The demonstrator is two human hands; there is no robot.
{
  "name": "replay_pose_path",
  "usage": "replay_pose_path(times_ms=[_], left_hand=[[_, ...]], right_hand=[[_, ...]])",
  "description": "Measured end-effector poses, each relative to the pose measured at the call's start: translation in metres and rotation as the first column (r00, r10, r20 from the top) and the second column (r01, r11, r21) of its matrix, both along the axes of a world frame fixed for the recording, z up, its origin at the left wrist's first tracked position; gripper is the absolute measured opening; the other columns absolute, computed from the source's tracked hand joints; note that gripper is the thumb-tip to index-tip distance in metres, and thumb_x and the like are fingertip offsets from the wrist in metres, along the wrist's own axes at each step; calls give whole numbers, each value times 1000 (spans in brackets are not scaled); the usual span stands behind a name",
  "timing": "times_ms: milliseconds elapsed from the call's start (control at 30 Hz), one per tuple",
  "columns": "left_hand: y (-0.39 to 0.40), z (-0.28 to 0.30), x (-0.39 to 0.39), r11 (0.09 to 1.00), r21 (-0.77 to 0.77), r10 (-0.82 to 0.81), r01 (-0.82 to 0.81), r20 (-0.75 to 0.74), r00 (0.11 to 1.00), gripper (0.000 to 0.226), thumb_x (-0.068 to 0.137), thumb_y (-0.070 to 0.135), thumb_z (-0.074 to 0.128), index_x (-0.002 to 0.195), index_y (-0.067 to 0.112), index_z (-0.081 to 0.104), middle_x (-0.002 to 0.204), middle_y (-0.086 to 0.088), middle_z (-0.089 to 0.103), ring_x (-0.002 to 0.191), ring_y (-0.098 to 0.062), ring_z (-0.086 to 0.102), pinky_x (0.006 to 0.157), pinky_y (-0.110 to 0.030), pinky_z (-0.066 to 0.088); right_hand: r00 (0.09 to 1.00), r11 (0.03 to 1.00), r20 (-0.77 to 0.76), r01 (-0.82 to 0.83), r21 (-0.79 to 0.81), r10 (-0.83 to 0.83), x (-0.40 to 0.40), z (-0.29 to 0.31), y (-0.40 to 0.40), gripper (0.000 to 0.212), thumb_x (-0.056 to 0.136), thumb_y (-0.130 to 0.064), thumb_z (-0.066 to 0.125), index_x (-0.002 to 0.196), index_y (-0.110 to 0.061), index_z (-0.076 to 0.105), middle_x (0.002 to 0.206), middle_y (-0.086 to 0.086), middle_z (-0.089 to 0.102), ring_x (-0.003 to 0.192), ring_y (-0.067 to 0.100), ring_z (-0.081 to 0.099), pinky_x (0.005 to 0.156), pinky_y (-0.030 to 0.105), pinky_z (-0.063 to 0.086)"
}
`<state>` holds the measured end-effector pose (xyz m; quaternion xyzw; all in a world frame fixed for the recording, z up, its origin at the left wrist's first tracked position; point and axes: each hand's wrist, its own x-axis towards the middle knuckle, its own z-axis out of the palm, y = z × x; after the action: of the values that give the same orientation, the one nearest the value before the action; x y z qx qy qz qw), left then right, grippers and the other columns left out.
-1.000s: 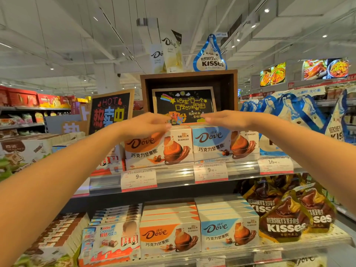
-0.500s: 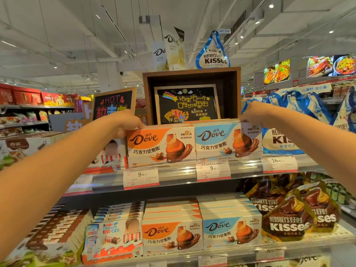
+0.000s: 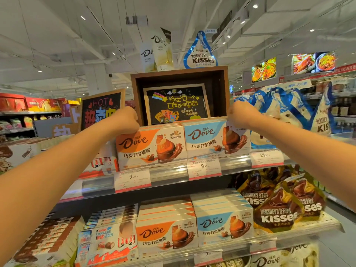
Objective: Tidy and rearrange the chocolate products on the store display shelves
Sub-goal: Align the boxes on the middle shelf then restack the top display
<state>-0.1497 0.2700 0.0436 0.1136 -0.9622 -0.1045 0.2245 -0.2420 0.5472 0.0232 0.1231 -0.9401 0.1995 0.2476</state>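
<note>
Dove boxes (image 3: 183,143) on upper shelf (image 3: 169,175) unsquared: my left hand (image 3: 125,120) and right hand (image 3: 240,116) grip outer corners; lower tiers look untouched.

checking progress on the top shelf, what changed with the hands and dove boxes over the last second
Both hands moved apart from the middle of the box tops to the outer ends: left hand at the orange Dove boxes, right hand at the blue Dove boxes. The boxes stayed in their places.

Hands on top-shelf Dove boxes
L hand (image 3: 125,120) grips orange box (image 3: 151,146) corner; R hand (image 3: 241,115) grips blue box (image 3: 216,136) edge.
</note>
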Motion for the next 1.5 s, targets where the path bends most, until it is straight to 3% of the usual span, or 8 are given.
replay_pose_path(times_ms=[167, 367, 500, 700, 933, 1100, 1300, 1500], left_hand=[[52, 0, -7, 984, 2, -170, 177, -267, 949, 13, 84, 9, 61, 96, 9, 65, 99, -5, 61, 92, -19, 55, 73, -30, 43], [144, -7, -32, 848, 125, -453, 515, -331, 827, 6, 83, 11, 65, 87, 10, 68, 82, -2, 65, 79, -12, 59, 67, -22, 47], [207, -17, -57, 779, 160, -525, 607, -365, 769, 4, 79, 5, 68, 83, 7, 68, 72, -1, 62, 67, -9, 55, 57, -11, 43], [273, -24, -96, 799, 177, -464, 575, -427, 776, 32, 70, 16, 81, 95, 6, 63, 87, -5, 62, 75, -14, 57, 70, -21, 48], [296, -26, -113, 886, 276, -271, 372, -344, 899, 60, 58, 29, 87, 102, 9, 52, 97, -7, 59, 93, -21, 58, 85, -39, 50], [302, -15, -118, 883, 350, -268, 311, -168, 949, 42, 61, 24, 87, 91, 8, 63, 94, -5, 61, 88, -17, 55, 68, -26, 46], [303, -15, -122, 887, 351, -321, 301, -1, 947, 34, 68, 7, 81, 98, 3, 66, 98, -9, 68, 92, -22, 64, 78, -33, 53], [301, -14, -122, 884, 355, -323, 304, -6, 946, 24, 71, 0, 76, 92, 10, 70, 94, -7, 72, 92, -22, 67, 84, -38, 55]], right_hand=[[860, 964, -487, -238, -120, 152, 13, -13, 23, 27, 91, -11, 49, 115, -11, 61, 117, 7, 57, 108, 22, 53, 86, 30, 41], [740, 944, -660, -297, -144, 133, 6, -24, 109, 16, 85, -7, 54, 99, -6, 62, 97, 9, 58, 87, 21, 53, 75, 28, 38], [772, 942, -630, -268, -202, 85, -10, -25, 174, 16, 86, -7, 56, 102, -3, 59, 101, 12, 56, 88, 22, 52, 76, 25, 37], [854, 908, -520, -212, -362, -8, -35, -23, 263, 41, 84, -17, 67, 118, -4, 49, 120, 13, 47, 98, 17, 47, 81, 18, 33], [980, 790, 5, -157, -592, 198, -81, -40, 307, 109, 60, -37, 83, 144, -11, 18, 147, 11, 31, 133, 27, 36, 106, 44, 38], [925, 771, 149, -192, -608, 348, -103, -48, 313, 114, 59, -30, 83, 146, -15, 13, 139, 13, 45, 120, 26, 50, 95, 40, 44], [919, 796, 113, -260, -547, 378, -110, -52, 311, 101, 60, -25, 85, 140, -15, 25, 101, 3, 54, 93, 16, 57, 81, 34, 50], [979, 902, 35, -169, -398, 199, -114, -51, 311, 95, 50, -43, 87, 125, -13, 37, 129, 6, 41, 117, 23, 46, 96, 40, 45]])
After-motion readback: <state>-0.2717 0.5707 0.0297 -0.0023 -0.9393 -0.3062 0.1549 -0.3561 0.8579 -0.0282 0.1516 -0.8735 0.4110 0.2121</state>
